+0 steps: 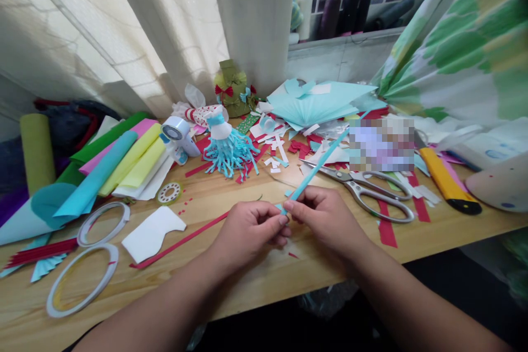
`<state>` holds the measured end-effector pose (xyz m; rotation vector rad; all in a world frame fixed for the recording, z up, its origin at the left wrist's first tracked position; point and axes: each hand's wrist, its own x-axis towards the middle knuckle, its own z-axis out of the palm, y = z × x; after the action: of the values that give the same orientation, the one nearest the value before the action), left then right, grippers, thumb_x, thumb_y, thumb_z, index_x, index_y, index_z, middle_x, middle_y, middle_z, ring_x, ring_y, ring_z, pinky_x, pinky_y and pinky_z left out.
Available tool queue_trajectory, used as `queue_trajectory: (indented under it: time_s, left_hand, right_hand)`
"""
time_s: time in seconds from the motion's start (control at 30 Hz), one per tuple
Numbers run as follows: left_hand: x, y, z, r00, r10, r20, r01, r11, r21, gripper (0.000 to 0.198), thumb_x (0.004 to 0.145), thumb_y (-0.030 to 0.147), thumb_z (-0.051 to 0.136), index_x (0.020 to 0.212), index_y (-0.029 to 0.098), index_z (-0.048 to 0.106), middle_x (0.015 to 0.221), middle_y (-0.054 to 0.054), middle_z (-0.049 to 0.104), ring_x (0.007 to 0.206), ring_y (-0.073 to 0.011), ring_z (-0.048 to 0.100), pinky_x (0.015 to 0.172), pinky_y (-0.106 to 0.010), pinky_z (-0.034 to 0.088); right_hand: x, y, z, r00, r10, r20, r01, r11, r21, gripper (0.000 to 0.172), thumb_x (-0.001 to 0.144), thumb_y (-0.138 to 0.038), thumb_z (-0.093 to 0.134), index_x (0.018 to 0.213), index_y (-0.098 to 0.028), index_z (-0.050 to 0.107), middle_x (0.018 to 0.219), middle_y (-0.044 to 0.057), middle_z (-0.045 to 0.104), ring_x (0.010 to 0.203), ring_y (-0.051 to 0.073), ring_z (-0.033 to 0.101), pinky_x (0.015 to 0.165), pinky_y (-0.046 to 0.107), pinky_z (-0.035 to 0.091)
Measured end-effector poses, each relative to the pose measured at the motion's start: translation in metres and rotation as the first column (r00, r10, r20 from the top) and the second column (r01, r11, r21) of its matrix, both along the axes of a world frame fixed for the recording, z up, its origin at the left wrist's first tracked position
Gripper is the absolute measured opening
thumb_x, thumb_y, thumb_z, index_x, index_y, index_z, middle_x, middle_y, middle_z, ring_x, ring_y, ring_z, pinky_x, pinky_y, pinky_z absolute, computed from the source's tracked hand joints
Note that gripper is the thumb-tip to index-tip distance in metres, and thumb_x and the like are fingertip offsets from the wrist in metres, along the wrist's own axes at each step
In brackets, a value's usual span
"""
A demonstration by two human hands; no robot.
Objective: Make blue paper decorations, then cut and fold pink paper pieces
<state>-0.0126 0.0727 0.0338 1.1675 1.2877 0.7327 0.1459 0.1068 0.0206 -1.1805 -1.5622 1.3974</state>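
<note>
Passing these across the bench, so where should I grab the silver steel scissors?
Grip the looped steel handles of the silver steel scissors, bringing your fingers down from above on the right side. The scissors lie flat on the wooden table, with the pointed blades aimed left, so the handle end likely keeps your fingers clear of them.

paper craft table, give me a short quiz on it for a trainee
1. What is pinched between the fingers of the left hand and right hand?
2. True or false: the yellow utility knife lies to the right of the steel scissors.
3. What colour is the long paper strip lying on the table to the left of the left hand? a) red b) green c) purple

Key: 1. a light blue paper strip; 2. true; 3. a
</note>
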Motion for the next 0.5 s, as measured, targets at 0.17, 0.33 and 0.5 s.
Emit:
queue_trajectory:
  time_s: [0.17, 0.33, 0.5]
  left_hand:
    - [-0.0004, -0.0013, -0.0021, 0.982, -0.021, -0.187, 0.039, 0.995, 0.095, 0.017, 0.075, 0.030, 0.064, 0.077, 0.014, 0.070, 0.073, -0.007, 0.073, 0.068, -0.0194, 0.067, 0.064, -0.027, 0.051]
    - [-0.0002, -0.0004, -0.0016, 0.995, -0.012, -0.098, 0.018, 0.998, 0.061, 0.020, 0.079, 0.031, 0.060, 0.075, 0.013, 0.068, 0.073, -0.008, 0.073, 0.063, -0.0159, 0.066, 0.063, -0.027, 0.051]
    - [-0.0006, 0.0015, -0.0013, 0.992, 0.054, 0.110, -0.045, 0.996, -0.082, 0.022, 0.075, 0.032, 0.066, 0.071, 0.011, 0.064, 0.068, -0.007, 0.072, 0.057, -0.0143, 0.066, 0.059, -0.026, 0.052]
  right_hand:
    - [0.0019, 0.0006, 0.0029, 0.997, -0.071, 0.033, 0.069, 0.996, 0.054, 0.023, 0.071, -0.032, 0.064, 0.054, -0.018, 0.055, 0.050, -0.003, 0.050, 0.049, 0.011, 0.042, 0.048, 0.024, 0.034]
    - [0.0012, -0.0003, 0.0041, 0.996, -0.086, 0.017, 0.085, 0.995, 0.053, 0.025, 0.072, -0.033, 0.062, 0.055, -0.018, 0.053, 0.051, -0.003, 0.049, 0.050, 0.011, 0.042, 0.050, 0.025, 0.034]
    - [0.0010, 0.0000, 0.0026, 0.998, -0.063, -0.026, 0.064, 0.997, 0.040, 0.025, 0.073, -0.035, 0.063, 0.058, -0.017, 0.056, 0.053, -0.003, 0.051, 0.051, 0.011, 0.044, 0.050, 0.024, 0.036]
